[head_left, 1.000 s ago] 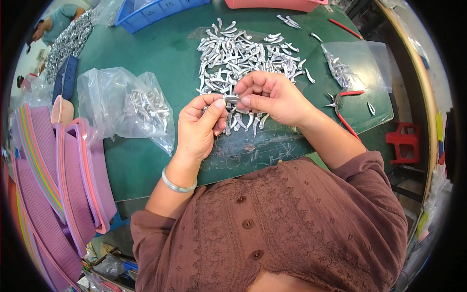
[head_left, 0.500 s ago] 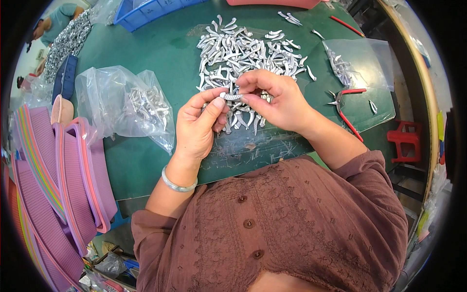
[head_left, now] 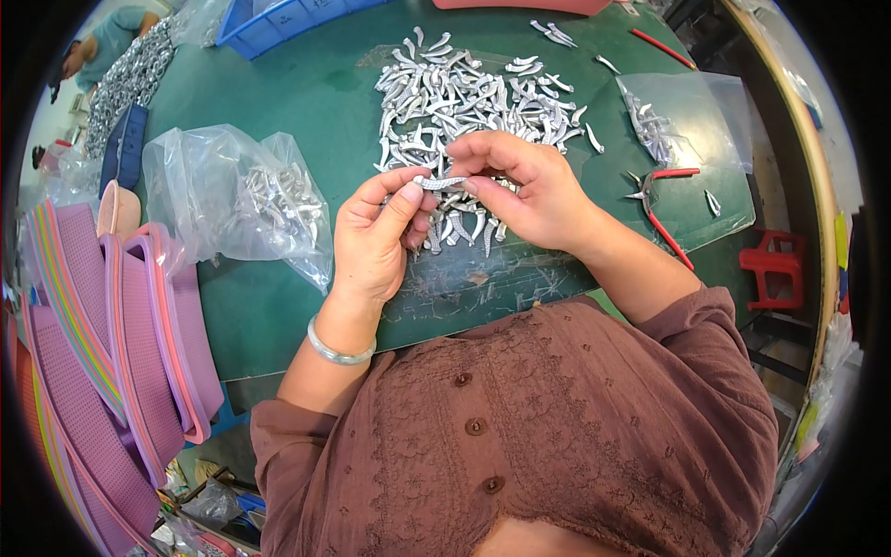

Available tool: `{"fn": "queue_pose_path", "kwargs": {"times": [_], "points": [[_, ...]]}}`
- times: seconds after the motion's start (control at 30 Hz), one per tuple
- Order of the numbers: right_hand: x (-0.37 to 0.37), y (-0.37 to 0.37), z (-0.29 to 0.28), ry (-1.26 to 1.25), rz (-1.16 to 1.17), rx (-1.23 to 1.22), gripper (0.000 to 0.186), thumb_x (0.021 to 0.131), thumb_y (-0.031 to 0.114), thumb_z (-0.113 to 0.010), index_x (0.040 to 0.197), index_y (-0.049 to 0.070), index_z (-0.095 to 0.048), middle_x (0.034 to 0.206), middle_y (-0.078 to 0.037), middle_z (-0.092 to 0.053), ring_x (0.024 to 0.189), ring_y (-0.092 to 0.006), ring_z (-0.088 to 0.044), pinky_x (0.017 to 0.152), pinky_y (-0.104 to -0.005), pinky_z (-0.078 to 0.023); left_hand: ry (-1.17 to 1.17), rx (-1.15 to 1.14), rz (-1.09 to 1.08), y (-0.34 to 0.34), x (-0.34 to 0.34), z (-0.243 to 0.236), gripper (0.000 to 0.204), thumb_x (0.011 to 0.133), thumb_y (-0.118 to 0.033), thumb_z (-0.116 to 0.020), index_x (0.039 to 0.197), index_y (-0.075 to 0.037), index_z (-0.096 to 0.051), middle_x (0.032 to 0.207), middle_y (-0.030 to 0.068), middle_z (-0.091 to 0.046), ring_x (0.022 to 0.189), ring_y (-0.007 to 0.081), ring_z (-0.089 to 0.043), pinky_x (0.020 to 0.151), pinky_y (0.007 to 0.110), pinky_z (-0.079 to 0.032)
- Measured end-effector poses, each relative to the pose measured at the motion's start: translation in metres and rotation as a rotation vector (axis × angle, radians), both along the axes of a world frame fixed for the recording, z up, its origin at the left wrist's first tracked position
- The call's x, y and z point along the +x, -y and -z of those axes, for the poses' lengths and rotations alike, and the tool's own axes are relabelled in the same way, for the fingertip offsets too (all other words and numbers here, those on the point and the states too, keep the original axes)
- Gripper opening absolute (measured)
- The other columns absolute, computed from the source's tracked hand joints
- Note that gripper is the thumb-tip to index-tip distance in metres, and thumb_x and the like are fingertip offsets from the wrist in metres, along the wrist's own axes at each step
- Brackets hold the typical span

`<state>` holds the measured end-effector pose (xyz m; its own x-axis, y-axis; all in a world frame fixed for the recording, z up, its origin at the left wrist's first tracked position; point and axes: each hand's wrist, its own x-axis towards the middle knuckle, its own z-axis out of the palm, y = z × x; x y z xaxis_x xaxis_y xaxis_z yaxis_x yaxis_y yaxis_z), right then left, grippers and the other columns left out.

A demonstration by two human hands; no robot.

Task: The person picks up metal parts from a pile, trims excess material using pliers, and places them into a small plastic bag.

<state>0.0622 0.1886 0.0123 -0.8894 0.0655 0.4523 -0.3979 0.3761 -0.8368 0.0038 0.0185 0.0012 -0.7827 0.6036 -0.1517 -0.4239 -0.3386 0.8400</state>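
A small curved silver metal piece (head_left: 440,184) with a textured surface lies level between my two hands, above the near part of the pile. My left hand (head_left: 376,218) pinches its left end between thumb and forefinger. At its right end, my right hand (head_left: 524,186) touches the tip with the thumb, its fingers curled above; whether it firmly grips is hard to see. Beyond and beneath my hands spreads a heap of similar silver metal pieces (head_left: 455,97) on the green table (head_left: 306,93). My hands hide part of the heap.
Clear plastic bags of silver pieces lie left (head_left: 209,186) and right (head_left: 705,116). Red-handled pliers (head_left: 661,218) rest at the right. Purple baskets (head_left: 148,343) crowd the left edge. A blue bin (head_left: 297,26) stands at the back; another person (head_left: 116,46) is far left.
The silver piece has turned slightly, so more of its textured side shows. My left thumb and fingers have shifted a little left; the right hand has hardly moved.
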Motion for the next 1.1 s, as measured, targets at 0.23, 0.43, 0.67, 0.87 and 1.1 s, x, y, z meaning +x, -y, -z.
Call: {"fn": "queue_pose_path", "kwargs": {"times": [0.23, 0.43, 0.67, 0.87, 1.1], "points": [[0.002, -0.002, -0.002, 0.058, -0.034, -0.018, 0.028, 0.075, -0.004, -0.055, 0.102, -0.002, -0.052, 0.085, -0.009, -0.061, 0.080, -0.0145, -0.060, 0.068, -0.0242, -0.048, 0.006, 0.002, 0.004, 0.000, -0.001, 0.002, 0.017, 0.084, -0.010, -0.054, 0.098, -0.001, -0.056, 0.074, 0.0040, -0.059, 0.057, 0.0061, -0.050, 0.049, 0.017, -0.038], [0.002, -0.002, -0.005, 0.099, -0.050, -0.002, 0.029, 0.077, -0.005, -0.053, 0.106, -0.003, -0.051, 0.087, -0.009, -0.060, 0.082, -0.0127, -0.058, 0.071, -0.0235, -0.047, 0.001, 0.002, 0.004, 0.001, -0.001, 0.002, 0.016, 0.084, -0.010, -0.054, 0.097, -0.002, -0.056, 0.074, 0.0039, -0.059, 0.058, 0.0060, -0.050, 0.049, 0.017, -0.038], [0.001, -0.002, -0.003, 0.051, -0.042, 0.024, 0.028, 0.076, -0.005, -0.054, 0.104, -0.002, -0.052, 0.086, -0.009, -0.060, 0.080, -0.0142, -0.059, 0.069, -0.0234, -0.047, 0.018, 0.019, -0.007, 0.000, -0.001, 0.000, 0.015, 0.084, -0.010, -0.052, 0.096, -0.002, -0.055, 0.076, 0.0041, -0.059, 0.059, 0.0070, -0.050, 0.050, 0.017, -0.039], [-0.005, -0.008, 0.002, -0.110, -0.015, 0.504, 0.017, 0.066, 0.002, -0.059, 0.083, 0.005, -0.058, 0.082, -0.008, -0.053, 0.079, -0.0256, -0.050, 0.069, -0.0348, -0.042, 0.130, 0.128, -0.073, 0.001, -0.011, 0.002, 0.015, 0.085, -0.016, -0.044, 0.092, -0.003, -0.050, 0.088, 0.0112, -0.058, 0.071, 0.0186, -0.056, 0.056, 0.026, -0.044], [-0.006, -0.002, 0.006, -0.084, 0.057, 0.683, 0.008, 0.065, 0.006, -0.059, 0.073, 0.004, -0.058, 0.084, -0.007, -0.050, 0.084, -0.0247, -0.046, 0.074, -0.0335, -0.038, 0.277, 0.188, -0.103, 0.004, -0.011, 0.000, 0.017, 0.084, -0.018, -0.045, 0.092, -0.003, -0.049, 0.081, 0.0114, -0.054, 0.081, 0.0248, -0.056, 0.059, 0.027, -0.047]]}}
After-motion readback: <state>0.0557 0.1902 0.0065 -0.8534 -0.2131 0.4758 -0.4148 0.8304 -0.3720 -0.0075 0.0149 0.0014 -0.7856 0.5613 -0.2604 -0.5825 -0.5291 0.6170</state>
